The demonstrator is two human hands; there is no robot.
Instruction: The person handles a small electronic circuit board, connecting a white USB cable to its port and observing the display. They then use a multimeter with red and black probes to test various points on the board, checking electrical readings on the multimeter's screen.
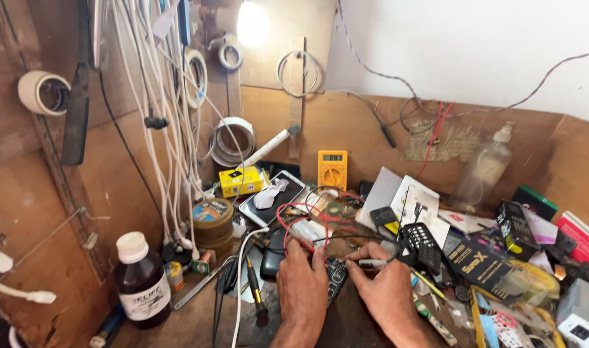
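Note:
My left hand (302, 283) pinches the red probe (302, 243) of a meter, its tip down near a small dark circuit board (336, 276) on the bench. Across from it, my right hand (388, 290) holds a thin black-and-white probe (370, 263) level over the same board. Red and black leads (291, 216) loop up from the hands toward the yellow multimeter (332, 169) leaning against the back wall. A phone (273, 197) with a white cloth on it lies face up behind the leads.
A dark bottle with a white cap (141, 281) stands at the left. Round tins (212, 219), a soldering iron (256, 293), white cables (172, 129) on the wooden wall, a lit bulb (252, 24), a clear spray bottle (484, 169) and several boxes (481, 261) crowd the bench.

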